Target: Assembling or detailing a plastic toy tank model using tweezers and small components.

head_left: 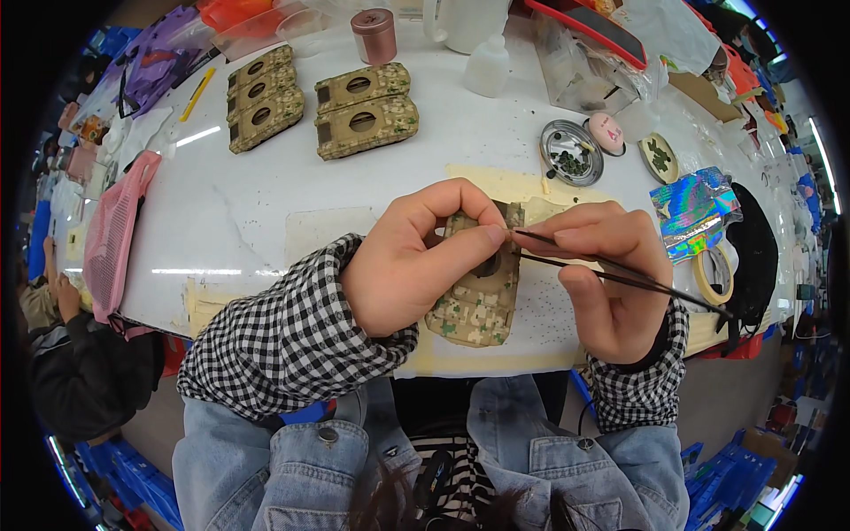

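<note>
A camouflage-patterned plastic casing (474, 320) lies on the table in front of me, partly covered by my left hand (416, 252). The thumb and index fingertip of that hand are pinched together over the casing's upper right part. Whatever sits between them is too small to make out. Dark, slim tweezers (651, 284) are held in my right hand (620, 265), their two arms spread apart. One tip reaches the pinched left fingertips; the other ends just below, beside the casing's edge.
Several similar camouflage casings (367, 124) lie at the back left. A round metal dish (545, 152) of dark green bits and a small oval dish (673, 168) stand at the right, with a tape roll (726, 281) nearer. A pink mesh bag (119, 239) is at the left, near another person's hand (65, 296).
</note>
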Demonstrator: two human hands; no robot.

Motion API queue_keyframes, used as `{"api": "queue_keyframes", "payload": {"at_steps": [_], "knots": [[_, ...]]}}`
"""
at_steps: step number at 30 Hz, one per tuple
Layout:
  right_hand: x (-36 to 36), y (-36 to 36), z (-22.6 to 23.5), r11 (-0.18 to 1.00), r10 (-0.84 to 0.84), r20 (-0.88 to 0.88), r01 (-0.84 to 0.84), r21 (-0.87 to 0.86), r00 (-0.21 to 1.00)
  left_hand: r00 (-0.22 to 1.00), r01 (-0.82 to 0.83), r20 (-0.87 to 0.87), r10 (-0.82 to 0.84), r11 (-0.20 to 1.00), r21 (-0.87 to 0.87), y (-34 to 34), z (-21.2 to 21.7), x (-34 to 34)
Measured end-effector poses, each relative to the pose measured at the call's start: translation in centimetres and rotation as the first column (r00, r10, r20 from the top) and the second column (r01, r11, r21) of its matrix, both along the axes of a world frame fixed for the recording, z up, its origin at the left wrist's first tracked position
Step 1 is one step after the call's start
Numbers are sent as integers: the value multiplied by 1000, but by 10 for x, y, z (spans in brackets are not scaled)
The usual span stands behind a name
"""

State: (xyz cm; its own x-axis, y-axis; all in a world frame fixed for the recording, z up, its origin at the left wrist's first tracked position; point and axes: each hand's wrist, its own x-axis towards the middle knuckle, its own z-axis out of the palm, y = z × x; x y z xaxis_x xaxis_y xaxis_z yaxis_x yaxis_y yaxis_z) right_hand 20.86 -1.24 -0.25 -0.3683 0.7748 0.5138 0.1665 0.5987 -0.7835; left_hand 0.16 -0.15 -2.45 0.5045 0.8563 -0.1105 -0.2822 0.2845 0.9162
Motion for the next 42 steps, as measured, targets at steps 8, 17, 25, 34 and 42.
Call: {"api": "queue_keyframes", "payload": {"at_steps": [8,17,25,34,42], "knots": [[-3,-2,5,956,23,-292,-106,-273,956,998,58,13,-58,998,-8,1,2,1],[-3,-1,7,961,-48,-245,-22,-276,968,995,67,73,-63,996,-51,0,4,2],[-1,-1,4,967,-36,-304,-43,-251,952,995,51,84,-48,998,-36,-1,4,4],[-2,1,3,970,-19,-308,-57,-235,951,998,40,44,-40,999,-7,-2,5,3],[-3,0,3,968,-33,-300,-44,-247,953,998,48,-46,-47,999,18,-1,7,1]]}}
